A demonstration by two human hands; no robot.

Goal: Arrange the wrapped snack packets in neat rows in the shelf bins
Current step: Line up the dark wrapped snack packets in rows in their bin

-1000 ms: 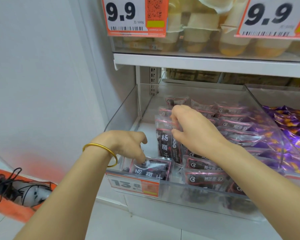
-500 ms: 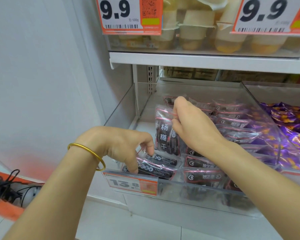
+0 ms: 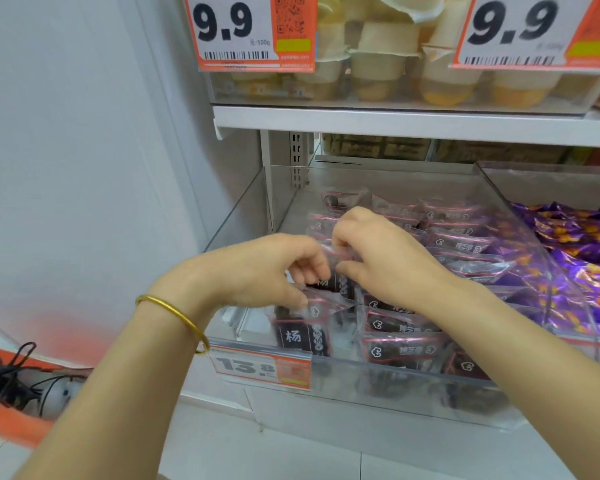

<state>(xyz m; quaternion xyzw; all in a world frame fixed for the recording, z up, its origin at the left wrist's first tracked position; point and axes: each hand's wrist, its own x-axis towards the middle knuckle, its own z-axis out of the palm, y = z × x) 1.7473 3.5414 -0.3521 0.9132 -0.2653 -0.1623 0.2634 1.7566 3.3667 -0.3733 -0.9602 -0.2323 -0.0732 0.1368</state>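
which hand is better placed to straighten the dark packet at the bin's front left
Left, probably. The left hand is just above that front packet, thumb on its wrapper, while the right hand is farther back, pinching the upright packet.

Printed on the upper left price card (image 3: 234, 29): "9.9" in large black digits, "元/500g" in small type beside, with a barcode below and a QR code at right. On the upper right price card (image 3: 520, 29): "9.9" again over a barcode, small print too blurred to read. On the bin tag (image 3: 262, 367): "13.8". On the front packet (image 3: 300, 336): white "杨". On the second packet (image 3: 329, 283) just behind: "杨", partly covered. Lettering on the other packets (image 3: 400, 349) unreadable.
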